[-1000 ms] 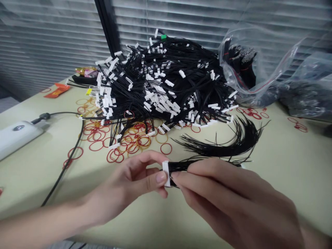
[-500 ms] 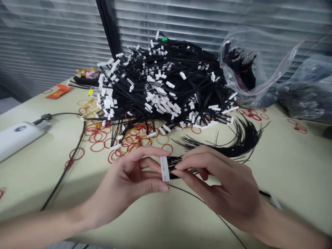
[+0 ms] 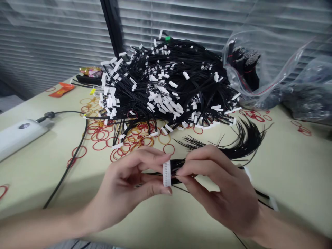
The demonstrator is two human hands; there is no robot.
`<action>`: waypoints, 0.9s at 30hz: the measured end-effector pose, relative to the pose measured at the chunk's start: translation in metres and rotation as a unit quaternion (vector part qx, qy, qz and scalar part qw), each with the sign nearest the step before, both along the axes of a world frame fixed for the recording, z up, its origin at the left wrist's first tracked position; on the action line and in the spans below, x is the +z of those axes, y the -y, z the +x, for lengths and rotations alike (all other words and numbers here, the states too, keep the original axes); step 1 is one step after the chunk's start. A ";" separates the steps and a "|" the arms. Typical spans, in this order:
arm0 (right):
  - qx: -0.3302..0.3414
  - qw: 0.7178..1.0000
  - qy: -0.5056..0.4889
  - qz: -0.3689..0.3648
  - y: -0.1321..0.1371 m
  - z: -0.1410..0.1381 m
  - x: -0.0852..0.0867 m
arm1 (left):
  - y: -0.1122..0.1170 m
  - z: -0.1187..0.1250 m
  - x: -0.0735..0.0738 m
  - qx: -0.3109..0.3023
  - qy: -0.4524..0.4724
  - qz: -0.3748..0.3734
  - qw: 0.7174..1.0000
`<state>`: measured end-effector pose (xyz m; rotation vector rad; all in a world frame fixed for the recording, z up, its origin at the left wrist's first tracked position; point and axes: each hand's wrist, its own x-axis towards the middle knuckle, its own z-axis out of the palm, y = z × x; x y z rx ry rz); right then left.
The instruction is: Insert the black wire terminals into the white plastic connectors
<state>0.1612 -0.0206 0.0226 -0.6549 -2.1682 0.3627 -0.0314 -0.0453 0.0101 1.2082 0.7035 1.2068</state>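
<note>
A white multi-pin connector (image 3: 166, 173) stands upright between the thumb and forefinger of my left hand (image 3: 129, 180), its row of slots facing left. Black wires (image 3: 176, 167) run from its right side toward my right hand (image 3: 220, 183). The thumb and forefinger of that hand pinch a wire close behind the connector; the wire's tip is hidden. Some black strands also show behind the left fingers. Just beyond the right hand, a loose curved bundle of black wires (image 3: 243, 141) lies on the table.
A large heap of black cables with white connectors (image 3: 166, 86) fills the back of the table. Red and yellow rubber bands (image 3: 101, 135) are scattered before it. A white device (image 3: 20, 136) with a black cable lies left. Clear plastic bags (image 3: 269, 86) of wires stand at right.
The connector has turned slightly and sits a little lower and further right, with the left forefinger now on its top end. My right hand keeps its pinch. The whole view has shifted slightly.
</note>
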 end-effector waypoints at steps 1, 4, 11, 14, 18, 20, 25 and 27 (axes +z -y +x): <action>0.000 1.000 0.000 -0.005 0.000 0.000 0.000 | 0.000 0.000 0.000 0.003 0.000 0.005 1.000; 0.002 1.000 -0.004 -0.025 0.001 -0.002 0.001 | 0.000 -0.001 -0.001 -0.013 -0.011 0.018 1.000; 0.009 0.999 -0.006 -0.037 0.005 -0.004 0.003 | 0.001 -0.003 0.000 -0.032 -0.034 0.046 0.998; 0.007 0.999 -0.009 -0.039 0.005 -0.004 0.002 | 0.000 -0.003 -0.001 -0.018 -0.050 0.066 0.996; 0.020 0.999 -0.003 -0.039 0.004 -0.002 0.000 | 0.001 -0.002 -0.003 -0.022 -0.051 0.061 0.997; 0.019 0.999 0.002 -0.049 0.002 0.000 -0.001 | 0.000 -0.003 -0.005 -0.013 -0.056 0.055 0.997; -0.041 0.992 0.067 -0.102 -0.012 0.009 -0.005 | -0.009 -0.006 -0.009 0.045 -0.090 0.035 0.994; -0.122 0.989 0.081 -0.029 -0.016 0.013 -0.005 | -0.016 -0.007 -0.010 0.072 -0.111 0.015 0.991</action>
